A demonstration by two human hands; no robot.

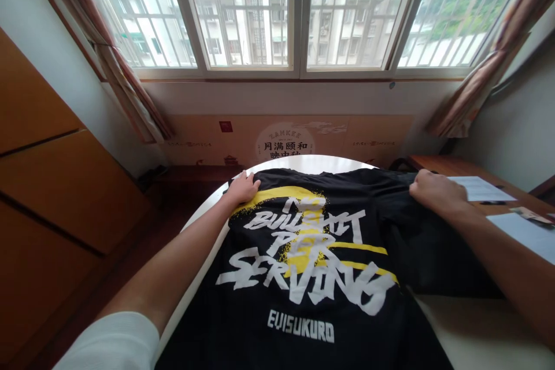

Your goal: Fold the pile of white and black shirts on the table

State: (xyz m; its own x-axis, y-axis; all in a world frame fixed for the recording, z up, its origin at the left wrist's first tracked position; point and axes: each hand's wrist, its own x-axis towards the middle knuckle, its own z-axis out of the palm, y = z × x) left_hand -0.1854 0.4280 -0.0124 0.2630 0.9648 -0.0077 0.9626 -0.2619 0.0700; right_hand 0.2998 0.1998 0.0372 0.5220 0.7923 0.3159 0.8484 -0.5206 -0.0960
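A black T-shirt (pixel 347 324) with white brush-style lettering and yellow stripes lies spread on a round white table (pixel 342 163). Its collar points toward the window, and the hem runs out of view at the bottom. My left hand (pixel 244 188) rests on the shirt near its left shoulder, fingers stretched out over the cloth. At the far right shoulder, my right hand (pixel 436 189) is closed in a fist around the right sleeve, which is drawn out sideways. Black cloth hangs broadly beneath that forearm.
To the right stands a brown wooden desk (pixel 427 163) with papers (pixel 479 188) and a dark pen on it. Wooden cabinets (pixel 39 144) line the left side. Behind the table, a printed cardboard panel (pixel 234 133) leans below the barred window, between two curtains.
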